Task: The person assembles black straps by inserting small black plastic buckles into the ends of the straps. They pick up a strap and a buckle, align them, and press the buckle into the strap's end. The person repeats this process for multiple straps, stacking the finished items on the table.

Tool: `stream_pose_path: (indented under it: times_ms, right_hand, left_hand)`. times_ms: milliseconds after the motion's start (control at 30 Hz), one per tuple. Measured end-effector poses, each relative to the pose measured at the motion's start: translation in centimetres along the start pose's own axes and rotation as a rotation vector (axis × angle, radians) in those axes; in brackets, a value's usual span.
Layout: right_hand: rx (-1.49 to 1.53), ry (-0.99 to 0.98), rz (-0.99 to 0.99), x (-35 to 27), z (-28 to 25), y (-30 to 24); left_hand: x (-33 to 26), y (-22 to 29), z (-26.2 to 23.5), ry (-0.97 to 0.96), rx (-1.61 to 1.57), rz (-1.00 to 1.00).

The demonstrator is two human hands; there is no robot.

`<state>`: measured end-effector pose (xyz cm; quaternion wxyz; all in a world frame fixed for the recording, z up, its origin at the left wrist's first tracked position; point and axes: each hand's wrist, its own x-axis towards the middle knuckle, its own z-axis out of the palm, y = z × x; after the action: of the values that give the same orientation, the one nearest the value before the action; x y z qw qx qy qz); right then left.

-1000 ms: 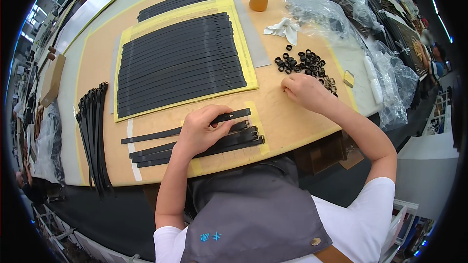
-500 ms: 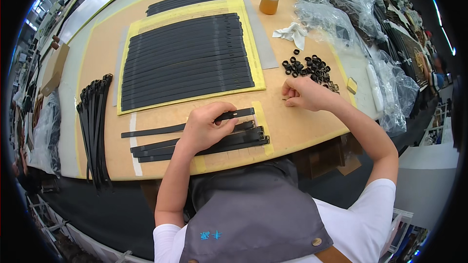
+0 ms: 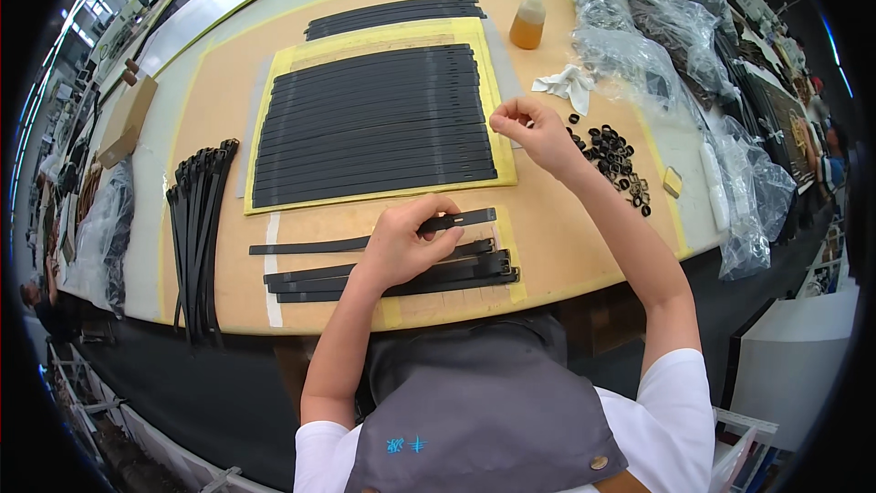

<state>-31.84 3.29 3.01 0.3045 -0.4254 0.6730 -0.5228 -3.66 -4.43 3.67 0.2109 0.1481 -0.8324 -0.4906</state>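
Observation:
My left hand [image 3: 406,242] is closed around a black strap [image 3: 321,246], pinching it near its right end, where a small slot shows. More black straps with buckles [image 3: 484,267] lie just below that hand, along the near edge of the table. My right hand [image 3: 538,139] is raised at the right edge of a yellow-bordered board [image 3: 504,151], thumb and fingers pressed together. Whatever is in this pinch is too small to make out. To its right lies a heap of small black loops [image 3: 610,148], with several metal buckles [image 3: 637,190] beside it.
Rows of black straps [image 3: 374,119] cover the board, with another stack [image 3: 397,16] behind it. A bundle of buckled belts [image 3: 199,237] hangs over the near left edge. A bottle of amber liquid [image 3: 527,23], a white cloth [image 3: 568,86] and plastic-wrapped goods [image 3: 630,55] are farther right.
My right hand has moved up and left, away from the loops and buckles to the board's edge. The left hand keeps its hold on the strap. The whole view has shifted slightly.

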Motion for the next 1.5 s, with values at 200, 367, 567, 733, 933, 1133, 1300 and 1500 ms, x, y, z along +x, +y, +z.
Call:
stream_pose_path:
  times_ms: [200,367,567,733,933,1133,1300,1500]
  right_hand:
    - [0.456,-0.216,0.164,-6.4,0.8,-3.0]
    - [0.512,-0.401,0.089,-8.9,1.2,-2.1]
    - [0.424,-0.487,0.06,-9.5,2.0,-2.6]
    - [0.359,-0.535,0.132,-9.9,2.7,-3.2]
    - [0.424,-0.442,0.198,-10.8,4.6,-3.2]
    - [0.398,-0.41,0.294,-10.7,4.1,-3.2]
    - [0.286,-0.44,0.28,-10.3,4.1,-3.9]
    - [0.211,-0.466,0.247,-8.8,3.7,-3.4]
  left_hand:
    - [-0.2,0.3,-0.9,0.058,-0.046,-0.004]
    - [-0.2,1.2,-0.9,0.058,-0.06,-0.01]
    - [-0.1,1.7,-1.0,-0.014,0.022,-0.015]
    - [-0.1,2.4,-0.9,-0.1,0.072,-0.012]
    - [-0.3,1.2,0.0,-0.135,-0.01,-0.049]
    - [-0.1,2.3,0.0,-0.23,0.023,-0.102]
    - [-0.2,2.3,-0.1,-0.224,0.0,-0.027]
    - [0.0,2.0,-0.1,-0.185,-0.051,-0.065]
